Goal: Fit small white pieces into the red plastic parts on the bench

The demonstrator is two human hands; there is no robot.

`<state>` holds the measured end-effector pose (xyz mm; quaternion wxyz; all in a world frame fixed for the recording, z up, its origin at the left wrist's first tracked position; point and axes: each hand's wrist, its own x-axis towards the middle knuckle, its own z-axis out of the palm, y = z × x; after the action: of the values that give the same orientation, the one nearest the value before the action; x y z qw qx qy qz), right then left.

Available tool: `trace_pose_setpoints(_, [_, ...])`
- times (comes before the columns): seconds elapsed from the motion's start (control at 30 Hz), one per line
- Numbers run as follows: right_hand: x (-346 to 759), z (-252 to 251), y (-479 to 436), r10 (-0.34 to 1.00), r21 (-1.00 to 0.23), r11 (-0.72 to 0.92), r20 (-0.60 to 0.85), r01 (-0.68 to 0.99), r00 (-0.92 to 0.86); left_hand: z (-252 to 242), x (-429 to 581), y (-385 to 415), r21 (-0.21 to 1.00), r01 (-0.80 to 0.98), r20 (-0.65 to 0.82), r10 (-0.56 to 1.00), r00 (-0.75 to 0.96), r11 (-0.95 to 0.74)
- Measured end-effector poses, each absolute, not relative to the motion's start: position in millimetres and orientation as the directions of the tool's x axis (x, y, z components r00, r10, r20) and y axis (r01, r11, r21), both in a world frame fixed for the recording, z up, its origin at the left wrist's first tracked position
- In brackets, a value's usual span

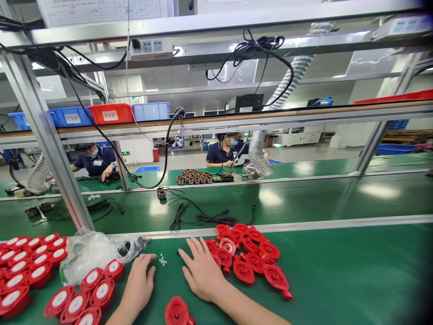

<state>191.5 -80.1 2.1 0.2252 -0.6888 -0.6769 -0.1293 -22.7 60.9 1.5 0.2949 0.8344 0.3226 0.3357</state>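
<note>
My left hand (138,280) rests on the green bench with its fingers lightly bent and the thumb apart, nothing visible in it. Just right of its fingertips lies a small pile of tiny white pieces (163,260). My right hand (202,273) is spread, palm down, with its fingertips beside a heap of red plastic housings (254,262). A tiny black piece (177,253) lies by its fingers; its kind is too small to tell. Between my forearms, near the bottom edge, sits a single red housing (177,311).
Red round parts with white discs (75,304) fill the left. Behind them are a clear plastic bag (88,255) and a bag of black parts (126,247). Black cables (203,217) lie beyond the metal rail. A metal post (50,131) stands left; two people work opposite.
</note>
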Motion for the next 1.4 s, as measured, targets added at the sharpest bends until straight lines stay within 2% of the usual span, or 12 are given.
trace_pose_setpoints(0.13, [191.6,11.7,-80.0,0.916,-0.164,0.0,0.396,0.987,0.066,6.5,-17.4,58.8,0.579,0.405,0.35,0.665,0.66,-0.707])
trace_pose_setpoints(0.3, [190.5,12.0,-80.6,0.922,-0.162,-0.008,0.381,0.987,0.07,10.7,-15.6,62.2,0.449,0.434,0.313,0.592,0.743,-0.781])
trace_pose_setpoints(0.57, [193.8,-5.9,-78.0,0.846,-0.175,0.042,0.53,0.984,0.058,8.5,-17.3,69.6,0.554,0.419,0.384,0.667,0.638,-0.72])
trace_pose_setpoints(0.77, [186.9,-15.9,-75.2,0.767,-0.27,0.251,0.642,0.93,-0.021,6.8,-14.1,68.6,0.49,0.517,0.339,0.7,0.629,-0.702])
trace_pose_setpoints(0.93, [179.2,-12.3,-76.1,0.766,-0.362,0.338,0.643,0.869,-0.03,7.3,-8.9,61.5,0.469,0.603,0.319,0.76,0.566,-0.645])
trace_pose_setpoints(1.13, [182.9,-9.4,-82.4,0.827,-0.503,0.314,0.562,0.805,0.029,11.9,6.5,65.4,0.421,0.692,0.289,0.81,0.51,-0.586])
trace_pose_setpoints(1.4, [186.8,-15.5,-82.5,0.821,-0.483,0.316,0.571,0.817,0.021,10.9,8.9,70.3,0.497,0.612,0.282,0.782,0.556,-0.615])
